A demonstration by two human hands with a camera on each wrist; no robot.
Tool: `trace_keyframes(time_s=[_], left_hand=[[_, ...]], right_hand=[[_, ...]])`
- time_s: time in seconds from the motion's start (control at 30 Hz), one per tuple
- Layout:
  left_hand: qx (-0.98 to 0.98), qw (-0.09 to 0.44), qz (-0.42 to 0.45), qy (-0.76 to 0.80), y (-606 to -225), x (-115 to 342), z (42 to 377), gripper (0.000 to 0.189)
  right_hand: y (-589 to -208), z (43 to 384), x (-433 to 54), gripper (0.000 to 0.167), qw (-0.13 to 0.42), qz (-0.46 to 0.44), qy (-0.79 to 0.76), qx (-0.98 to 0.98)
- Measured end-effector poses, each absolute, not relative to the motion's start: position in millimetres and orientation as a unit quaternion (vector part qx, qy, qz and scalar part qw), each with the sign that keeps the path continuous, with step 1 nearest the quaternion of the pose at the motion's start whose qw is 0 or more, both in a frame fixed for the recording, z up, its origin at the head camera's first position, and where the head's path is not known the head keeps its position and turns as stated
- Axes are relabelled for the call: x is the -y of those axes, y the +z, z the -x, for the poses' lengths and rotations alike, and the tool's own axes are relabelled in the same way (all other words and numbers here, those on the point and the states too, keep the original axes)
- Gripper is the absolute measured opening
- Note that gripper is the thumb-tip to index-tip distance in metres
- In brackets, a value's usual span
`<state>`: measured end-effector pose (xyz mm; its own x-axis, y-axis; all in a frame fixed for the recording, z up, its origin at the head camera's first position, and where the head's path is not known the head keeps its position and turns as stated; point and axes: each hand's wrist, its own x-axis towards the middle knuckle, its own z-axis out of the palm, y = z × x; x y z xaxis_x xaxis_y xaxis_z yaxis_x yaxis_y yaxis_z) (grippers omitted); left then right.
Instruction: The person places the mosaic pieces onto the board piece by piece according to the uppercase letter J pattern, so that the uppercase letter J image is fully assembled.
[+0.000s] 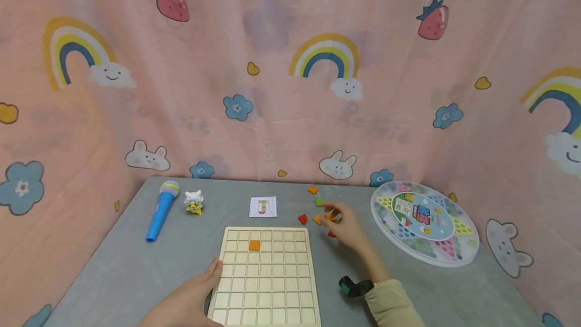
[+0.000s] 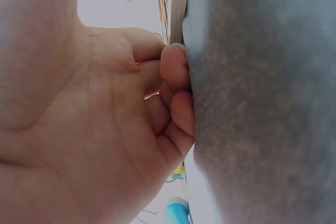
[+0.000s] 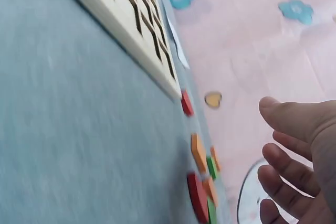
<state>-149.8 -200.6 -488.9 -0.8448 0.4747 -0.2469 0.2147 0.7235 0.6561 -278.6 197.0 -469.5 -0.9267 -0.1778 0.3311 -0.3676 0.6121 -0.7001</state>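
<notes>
Grey bench (image 1: pixel 122 271). Pale wood board (image 1: pixel 278 283), square grid, orange tile (image 1: pixel 254 245) in one cell. Loose tiles (image 1: pixel 302 219) in red, orange, green. White gridded card (image 1: pixel 263 207), multicoloured J shape. Blue mic (image 1: pixel 159 216), grey head, yellow band. White-and-yellow toy (image 1: pixel 194 203). White-rimmed disc (image 1: pixel 425 223): yellow, pink, grey-blue star, teal centre. Pink cloth (image 1: pixel 272 138) printed with rainbows (image 1: pixel 323 47), strawberries (image 1: pixel 172 3), blue flowers (image 1: pixel 238 108). Beige sleeve (image 1: pixel 392 302).
</notes>
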Motion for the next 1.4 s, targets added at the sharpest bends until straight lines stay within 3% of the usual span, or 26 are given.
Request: trace_keyframes(time_s=[0.2,0.7,1.1,1.4], left_hand=[[-0.91,0.184,-0.216,0.302,-487,202,147,0.133],[-0.899,0.214,-0.212,0.317,-491,201,147,0.131],[-0.899,0.22,-0.21,0.316,-491,198,149,0.133],[-0.903,0.196,-0.209,0.32,-482,200,145,0.133]], right_hand=[[-480,287,-225,0.038,0.13,-0.108,0.415,0.894],[-514,287,-234,0.047,0.101,-0.104,0.368,0.918],[-523,288,-229,0.025,0.151,-0.102,0.335,0.924],[-520,296,-226,0.023,0.144,-0.107,0.314,0.932]])
